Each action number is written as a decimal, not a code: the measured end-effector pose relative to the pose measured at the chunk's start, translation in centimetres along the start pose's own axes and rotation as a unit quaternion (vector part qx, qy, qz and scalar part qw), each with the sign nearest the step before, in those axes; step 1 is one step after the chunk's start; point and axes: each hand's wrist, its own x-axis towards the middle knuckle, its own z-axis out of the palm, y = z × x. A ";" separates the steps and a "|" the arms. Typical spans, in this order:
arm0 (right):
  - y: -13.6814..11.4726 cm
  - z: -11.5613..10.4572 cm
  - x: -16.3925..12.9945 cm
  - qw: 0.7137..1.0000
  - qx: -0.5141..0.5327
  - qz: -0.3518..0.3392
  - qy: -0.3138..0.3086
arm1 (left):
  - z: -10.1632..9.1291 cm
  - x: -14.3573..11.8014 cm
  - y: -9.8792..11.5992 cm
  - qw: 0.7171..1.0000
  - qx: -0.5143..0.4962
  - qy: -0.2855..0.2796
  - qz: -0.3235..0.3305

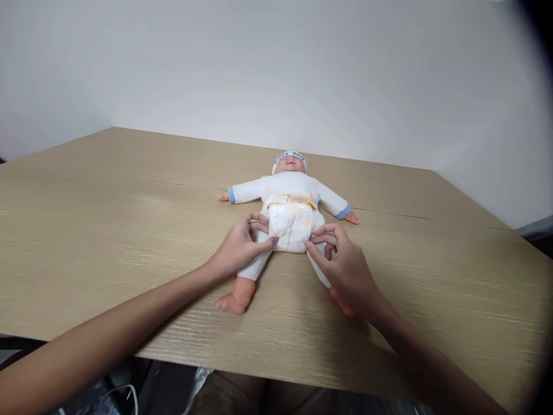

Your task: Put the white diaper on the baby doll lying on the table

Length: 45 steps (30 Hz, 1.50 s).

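A baby doll (289, 183) in a white suit with blue cuffs lies on its back, arms spread and feet toward me. Around its hips sits a white diaper (290, 227) with an orange printed band at the waist. My left hand (244, 242) pinches the diaper's edge at the left leg opening, thumb at the lower corner. On the other side, my right hand (339, 253) has its thumb and fingers closed on the opposite leg edge. The doll's right-side foot is partly covered by my right hand.
The doll rests on a wooden table (129, 230) with thin seams across its top. A pale wall (259, 75) stands behind the far edge. Below the near edge, a white cable (132, 395) and my legs show.
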 end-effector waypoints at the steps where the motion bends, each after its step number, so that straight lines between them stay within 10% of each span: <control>1: 0.0 -0.1 0.0 1.000 -0.010 -0.005 -0.004 | -0.1 0.0 0.1 1.000 0.004 -0.002 -0.001; 10: 0.2 0.2 0.1 0.996 -0.034 -0.072 -0.035 | -1.3 0.2 2.2 0.989 0.080 -0.123 -0.016; 19: 1.2 -0.3 0.5 0.990 0.085 0.057 -0.101 | -2.4 0.3 2.2 0.978 -0.073 -0.176 -0.081; 30: 2.0 -0.4 0.6 0.993 0.074 0.031 -0.086 | -2.7 1.1 1.6 0.969 -0.129 -0.163 -0.134; 45: 1.5 0.3 -0.1 0.976 -0.084 -0.191 0.067 | -1.9 0.4 0.8 0.998 0.010 -0.060 0.033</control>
